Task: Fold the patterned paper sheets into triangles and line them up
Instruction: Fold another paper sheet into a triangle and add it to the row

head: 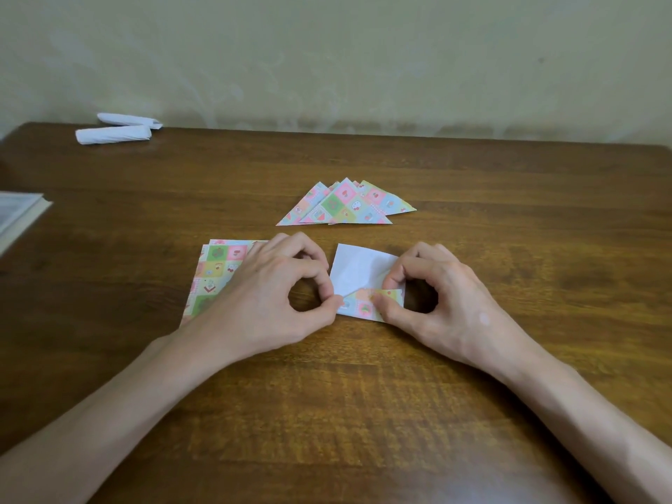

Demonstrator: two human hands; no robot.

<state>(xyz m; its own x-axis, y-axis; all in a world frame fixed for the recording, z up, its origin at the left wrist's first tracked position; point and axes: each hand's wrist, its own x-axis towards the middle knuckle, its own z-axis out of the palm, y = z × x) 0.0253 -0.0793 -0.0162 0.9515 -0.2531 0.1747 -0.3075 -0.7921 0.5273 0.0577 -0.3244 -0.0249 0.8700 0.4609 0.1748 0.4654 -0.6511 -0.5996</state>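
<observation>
Our left hand [269, 300] and right hand [451, 300] each pinch the near edge of a white-side-up sheet [358, 271] on the worktop [363, 394], its patterned near edge turned up. Our left hand hides part of the unfolded stack [218, 271]; folded triangles [345, 207] lie beyond.

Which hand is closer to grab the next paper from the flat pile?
Left, probably. The left hand lies partly over the flat pile, while the right hand sits on the far side of the white-side-up sheet that both hands pinch.
</observation>
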